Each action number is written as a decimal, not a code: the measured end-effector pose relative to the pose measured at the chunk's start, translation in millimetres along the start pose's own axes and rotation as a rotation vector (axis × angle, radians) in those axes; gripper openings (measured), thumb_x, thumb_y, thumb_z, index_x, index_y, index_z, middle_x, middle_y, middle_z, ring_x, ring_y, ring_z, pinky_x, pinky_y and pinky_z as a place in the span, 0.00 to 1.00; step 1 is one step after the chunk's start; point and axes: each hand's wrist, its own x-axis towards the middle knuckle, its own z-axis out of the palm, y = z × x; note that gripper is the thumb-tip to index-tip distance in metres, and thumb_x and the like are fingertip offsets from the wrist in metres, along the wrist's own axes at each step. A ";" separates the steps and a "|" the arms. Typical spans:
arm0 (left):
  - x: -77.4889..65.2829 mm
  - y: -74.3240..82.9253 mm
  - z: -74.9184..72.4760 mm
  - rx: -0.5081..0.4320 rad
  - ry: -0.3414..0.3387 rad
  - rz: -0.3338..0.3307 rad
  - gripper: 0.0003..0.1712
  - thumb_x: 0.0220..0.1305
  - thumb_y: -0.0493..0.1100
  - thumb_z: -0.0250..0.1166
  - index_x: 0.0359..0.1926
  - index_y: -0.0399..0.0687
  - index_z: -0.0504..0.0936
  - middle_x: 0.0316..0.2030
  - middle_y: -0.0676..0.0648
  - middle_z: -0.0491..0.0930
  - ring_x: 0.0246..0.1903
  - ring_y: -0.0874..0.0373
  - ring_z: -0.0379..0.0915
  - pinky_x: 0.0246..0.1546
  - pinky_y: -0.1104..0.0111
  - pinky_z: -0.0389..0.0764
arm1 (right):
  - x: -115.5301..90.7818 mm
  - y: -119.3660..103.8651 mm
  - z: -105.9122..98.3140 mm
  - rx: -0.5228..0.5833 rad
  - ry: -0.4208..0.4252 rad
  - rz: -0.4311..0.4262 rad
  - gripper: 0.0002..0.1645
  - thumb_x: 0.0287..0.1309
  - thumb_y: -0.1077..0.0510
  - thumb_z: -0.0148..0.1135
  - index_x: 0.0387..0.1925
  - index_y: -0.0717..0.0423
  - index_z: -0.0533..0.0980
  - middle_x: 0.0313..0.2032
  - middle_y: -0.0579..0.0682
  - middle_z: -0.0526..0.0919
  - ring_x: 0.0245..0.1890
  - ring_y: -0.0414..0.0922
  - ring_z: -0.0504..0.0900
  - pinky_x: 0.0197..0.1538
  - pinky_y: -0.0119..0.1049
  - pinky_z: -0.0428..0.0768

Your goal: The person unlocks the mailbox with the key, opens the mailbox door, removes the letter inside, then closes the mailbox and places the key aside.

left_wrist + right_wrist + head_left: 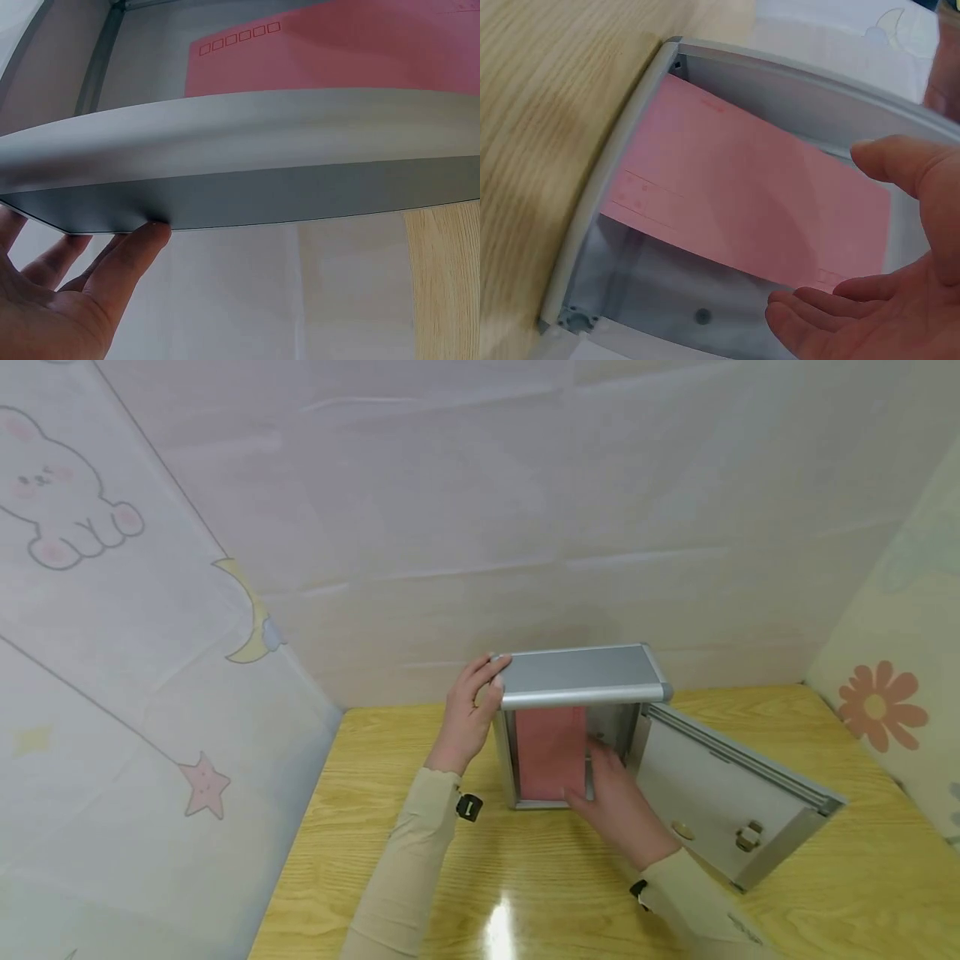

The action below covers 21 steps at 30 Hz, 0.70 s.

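Note:
A grey metal box (581, 672), apparently a mailbox, stands upright on the table with its front door (731, 789) swung out to the right. Inside it leans a pink envelope (551, 752), tilted in the right wrist view, with printed squares at one corner in the left wrist view. My left hand (472, 710) rests on the box's top left corner, fingertips on the roof (315, 191). At the opening is my right hand (618, 802), thumb and fingers spread apart at the envelope's near end (855, 225); whether they touch it I cannot tell.
The wooden table (390, 793) carries the box near its back edge. Behind hangs a pale cloth backdrop (450, 527) with cartoon prints. A latch (748, 836) sits on the door's inner face, which juts out beside my right forearm.

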 end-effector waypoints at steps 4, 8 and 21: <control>0.1 -0.6 0.0 0.000 0.000 0.008 0.26 0.72 0.58 0.47 0.66 0.60 0.71 0.69 0.52 0.59 0.68 0.54 0.51 0.62 0.47 0.59 | 8.2 5.1 8.2 0.013 0.001 0.024 0.49 0.54 0.58 0.68 0.68 0.74 0.52 0.63 0.74 0.58 0.61 0.66 0.62 0.58 0.59 0.67; -0.1 -1.3 -0.2 -0.002 -0.002 0.014 0.26 0.72 0.58 0.47 0.66 0.59 0.71 0.69 0.51 0.59 0.68 0.54 0.52 0.62 0.47 0.59 | 11.0 10.3 13.4 0.009 -0.003 0.034 0.49 0.54 0.58 0.68 0.67 0.76 0.52 0.62 0.76 0.58 0.60 0.68 0.63 0.56 0.60 0.68; -0.5 -0.9 1.0 0.003 0.001 0.001 0.26 0.72 0.56 0.48 0.67 0.59 0.71 0.69 0.50 0.58 0.68 0.53 0.51 0.62 0.47 0.58 | 19.1 31.9 28.0 0.103 -0.008 0.075 0.47 0.57 0.59 0.64 0.70 0.70 0.50 0.62 0.71 0.62 0.58 0.64 0.68 0.56 0.57 0.69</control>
